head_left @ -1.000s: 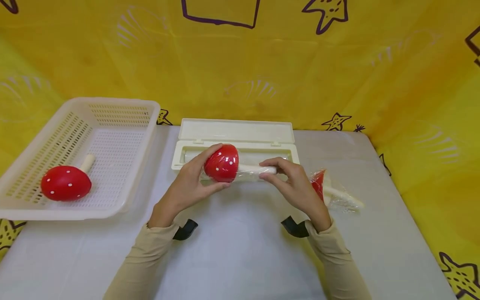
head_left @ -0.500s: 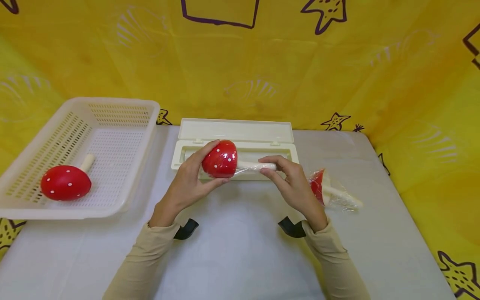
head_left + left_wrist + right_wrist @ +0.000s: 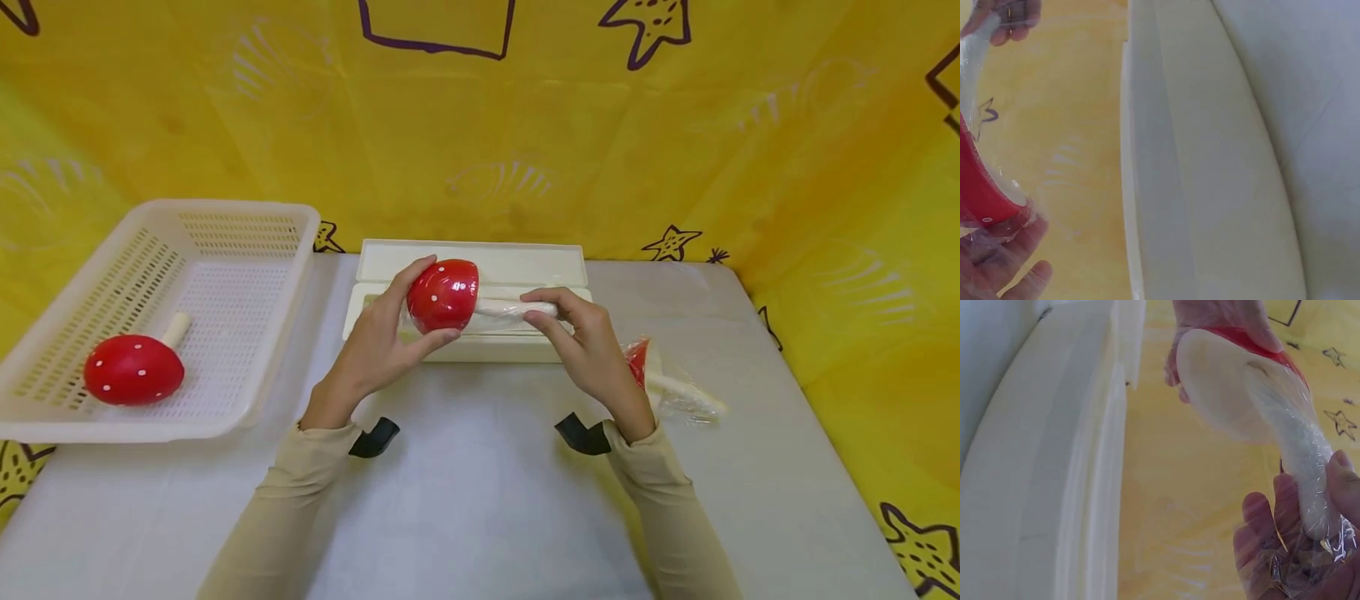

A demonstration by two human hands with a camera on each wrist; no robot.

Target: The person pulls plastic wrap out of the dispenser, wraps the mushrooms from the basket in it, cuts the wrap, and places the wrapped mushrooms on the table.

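White perforated plastic at far left: a basket [image 3: 247,250] on the grey table [image 3: 480,500], with a bare red mushroom toy [image 3: 133,369] lying inside, pale stem toward the back wall. Next across, left hand [image 3: 378,342] curled round the red spotted cap of the wrapped mushroom [image 3: 444,296], thumb under, fingers over the top, film visibly bunched against the palm in the left wrist view. Held in the air just above the cream cling-film dispenser [image 3: 472,342], whose lid stands open behind; not touching it, as far as can be told. Further right, right hand [image 3: 585,350] pinching the pale stem end through the film, fingertips [image 3: 1335,487] closed on a twist of loose wrap beyond the stem tip. Both hands gripping, then, one at each end of the same toy. Best handled, by the look of it, with the cap kept steady and the stem end turned or smoothed, drawing slack film tight along the stem rather than tugging, since a hard pull would likely tear the thin film or drag it off the cap. At far right, on the table just beyond the right wrist, another wrapped mushroom [image 3: 675,387] lying on its side, well apart from the basket
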